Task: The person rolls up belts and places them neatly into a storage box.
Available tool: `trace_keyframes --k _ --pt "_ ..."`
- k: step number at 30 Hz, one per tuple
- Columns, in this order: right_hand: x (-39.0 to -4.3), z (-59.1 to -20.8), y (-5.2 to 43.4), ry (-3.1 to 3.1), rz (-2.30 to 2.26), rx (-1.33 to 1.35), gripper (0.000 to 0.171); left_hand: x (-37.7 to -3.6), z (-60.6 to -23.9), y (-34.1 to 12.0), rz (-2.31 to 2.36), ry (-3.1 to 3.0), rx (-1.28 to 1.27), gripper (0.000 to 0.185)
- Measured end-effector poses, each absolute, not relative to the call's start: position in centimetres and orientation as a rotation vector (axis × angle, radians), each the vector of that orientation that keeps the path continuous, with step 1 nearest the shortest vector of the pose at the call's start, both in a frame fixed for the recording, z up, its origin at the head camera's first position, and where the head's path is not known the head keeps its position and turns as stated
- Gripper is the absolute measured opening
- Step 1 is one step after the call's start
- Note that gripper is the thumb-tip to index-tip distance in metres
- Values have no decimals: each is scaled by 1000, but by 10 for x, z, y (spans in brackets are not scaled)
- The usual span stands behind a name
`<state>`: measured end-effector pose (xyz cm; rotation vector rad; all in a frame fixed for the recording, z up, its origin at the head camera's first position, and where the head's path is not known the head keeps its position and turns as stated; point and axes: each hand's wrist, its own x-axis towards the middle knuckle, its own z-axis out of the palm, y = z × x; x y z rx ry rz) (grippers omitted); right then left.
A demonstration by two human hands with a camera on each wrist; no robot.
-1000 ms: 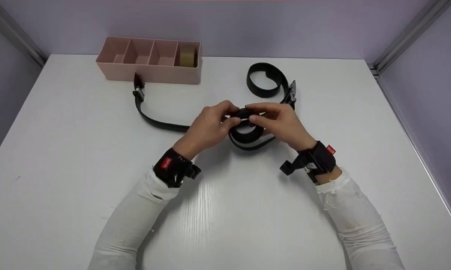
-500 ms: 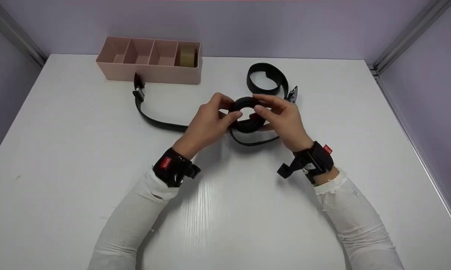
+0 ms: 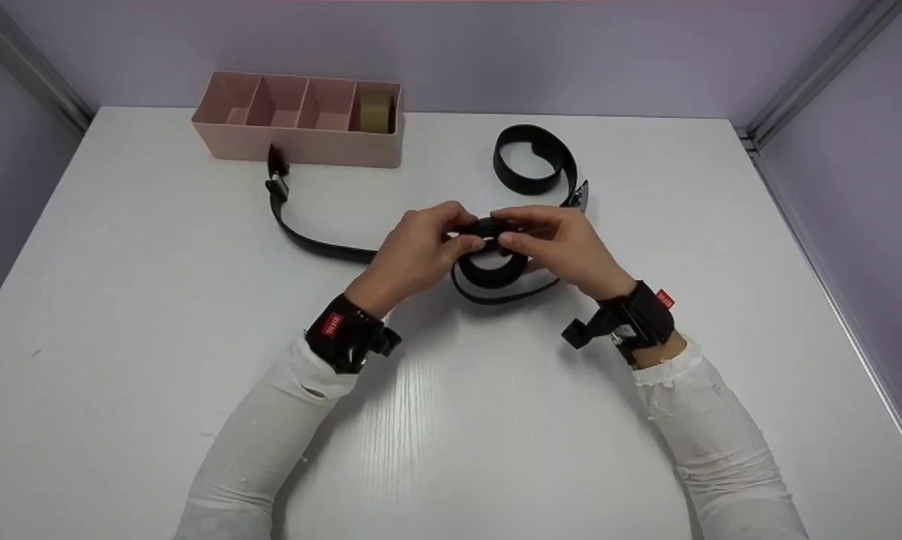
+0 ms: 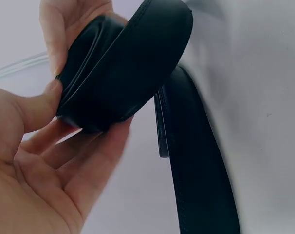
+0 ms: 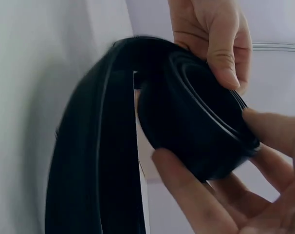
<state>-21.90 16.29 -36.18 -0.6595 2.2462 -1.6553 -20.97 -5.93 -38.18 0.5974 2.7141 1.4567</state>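
Both hands pinch a rolled-up coil of black leather belt (image 3: 490,255) between thumbs and fingertips, the left hand (image 3: 419,253) on its left side and the right hand (image 3: 563,247) on its right, just above the middle of the white tabletop (image 3: 158,315). Its loose tail runs left toward a pink four-compartment plastic organiser (image 3: 301,120) at the far edge, and a second black belt with a metal buckle (image 3: 534,161) lies coiled just beyond the hands.
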Motion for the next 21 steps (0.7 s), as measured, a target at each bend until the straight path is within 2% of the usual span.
trace_keyframes --k 5,12,21 --pt "-222 -367 164 2259 -1624 -660 37 -209 -381 -59 1423 2707 563 26" --pt "-229 -386 164 2189 -1889 -619 37 -210 -380 -60 1515 2687 494 31" --pt "-230 -385 165 2090 -2101 -522 39 -209 -380 -60 1708 2609 483 28"
